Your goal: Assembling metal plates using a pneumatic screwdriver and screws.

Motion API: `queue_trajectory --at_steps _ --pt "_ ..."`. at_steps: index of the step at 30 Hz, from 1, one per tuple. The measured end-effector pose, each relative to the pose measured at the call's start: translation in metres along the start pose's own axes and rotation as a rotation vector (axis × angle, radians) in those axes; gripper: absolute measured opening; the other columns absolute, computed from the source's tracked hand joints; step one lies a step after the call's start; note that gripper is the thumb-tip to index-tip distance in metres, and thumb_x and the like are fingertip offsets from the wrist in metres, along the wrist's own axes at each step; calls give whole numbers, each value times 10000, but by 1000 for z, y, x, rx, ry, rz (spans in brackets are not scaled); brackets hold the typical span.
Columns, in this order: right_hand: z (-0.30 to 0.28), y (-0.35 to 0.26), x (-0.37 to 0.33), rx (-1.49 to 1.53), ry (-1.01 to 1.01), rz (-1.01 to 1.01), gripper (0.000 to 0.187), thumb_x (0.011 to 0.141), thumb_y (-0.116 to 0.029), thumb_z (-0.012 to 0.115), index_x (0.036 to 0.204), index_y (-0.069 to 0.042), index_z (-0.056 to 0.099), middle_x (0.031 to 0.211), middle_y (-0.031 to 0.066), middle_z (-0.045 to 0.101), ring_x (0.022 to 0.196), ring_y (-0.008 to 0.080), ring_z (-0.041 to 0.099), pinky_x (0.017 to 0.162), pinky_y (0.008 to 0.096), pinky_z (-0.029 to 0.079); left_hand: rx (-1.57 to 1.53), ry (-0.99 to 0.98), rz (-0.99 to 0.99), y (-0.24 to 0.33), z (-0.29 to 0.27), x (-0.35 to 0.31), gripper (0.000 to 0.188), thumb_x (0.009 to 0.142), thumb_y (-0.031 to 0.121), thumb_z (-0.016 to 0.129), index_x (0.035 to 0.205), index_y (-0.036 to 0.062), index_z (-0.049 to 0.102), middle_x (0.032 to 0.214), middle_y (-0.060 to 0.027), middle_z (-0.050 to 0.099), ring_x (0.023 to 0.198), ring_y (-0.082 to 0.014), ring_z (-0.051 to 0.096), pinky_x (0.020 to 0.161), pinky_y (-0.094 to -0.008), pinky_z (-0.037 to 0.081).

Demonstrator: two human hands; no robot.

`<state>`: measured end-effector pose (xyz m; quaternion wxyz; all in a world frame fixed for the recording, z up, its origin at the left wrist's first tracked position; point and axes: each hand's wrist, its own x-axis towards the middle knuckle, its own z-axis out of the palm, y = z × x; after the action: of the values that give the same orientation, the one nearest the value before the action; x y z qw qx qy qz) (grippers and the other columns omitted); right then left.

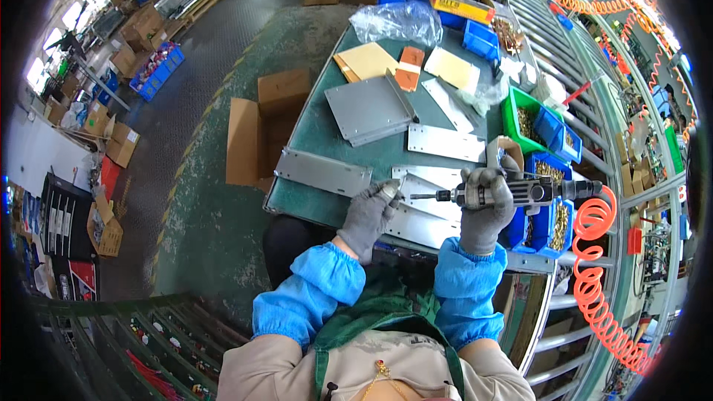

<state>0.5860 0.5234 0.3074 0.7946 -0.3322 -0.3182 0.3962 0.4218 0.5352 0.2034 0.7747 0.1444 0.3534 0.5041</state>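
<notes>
My right hand, in a grey glove, grips a pneumatic screwdriver held sideways, its bit pointing left. My left hand, also gloved, pinches a small fastener right at the bit's tip. Both hands hover over flat grey metal plates lying at the near edge of the green workbench. An orange coiled air hose runs from the tool's rear down to the right.
More metal plates and tan sheets lie further back on the bench. Blue and green bins of small brass parts stand at the right. An open cardboard box sits on the floor to the left. A roller rack runs along the right.
</notes>
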Motion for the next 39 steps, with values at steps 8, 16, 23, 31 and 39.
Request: queue_trajectory --at_steps 8,16,23,31,39 --pt "-4 5 3 -29 -16 -1 553 790 -215 607 1266 -42 385 762 22 530 707 155 566 774 415 519 -25 -97 -50 6 -2 -6 133 897 124 608 1001 48 639 868 -50 657 711 -89 619 580 -148 498" --pt "-16 14 10 154 -113 26 418 831 -192 573 1212 -78 445 820 22 570 721 159 538 798 415 475 194 -129 -65 15 19 -12 252 906 197 601 1098 34 610 994 -87 678 864 -158 657 718 -235 534" --pt "-12 12 -2 100 -70 30 432 825 -189 574 1205 -41 432 768 39 560 668 155 541 815 438 492 -20 -93 -63 -2 12 -2 196 909 136 590 1088 57 590 941 -97 668 832 -144 652 649 -189 547" --pt "-20 11 8 129 -52 0 477 802 -221 596 1229 -86 433 810 16 629 732 160 570 830 425 466 -139 -79 -162 0 6 -5 128 922 133 577 977 27 623 793 -27 603 669 -71 539 490 -165 423" --pt "-19 13 4 149 -84 23 470 808 -229 588 1226 -78 436 837 19 623 750 161 556 834 425 451 211 -139 -112 -4 6 -9 299 904 340 608 819 52 612 664 7 547 553 -61 481 449 -186 341"
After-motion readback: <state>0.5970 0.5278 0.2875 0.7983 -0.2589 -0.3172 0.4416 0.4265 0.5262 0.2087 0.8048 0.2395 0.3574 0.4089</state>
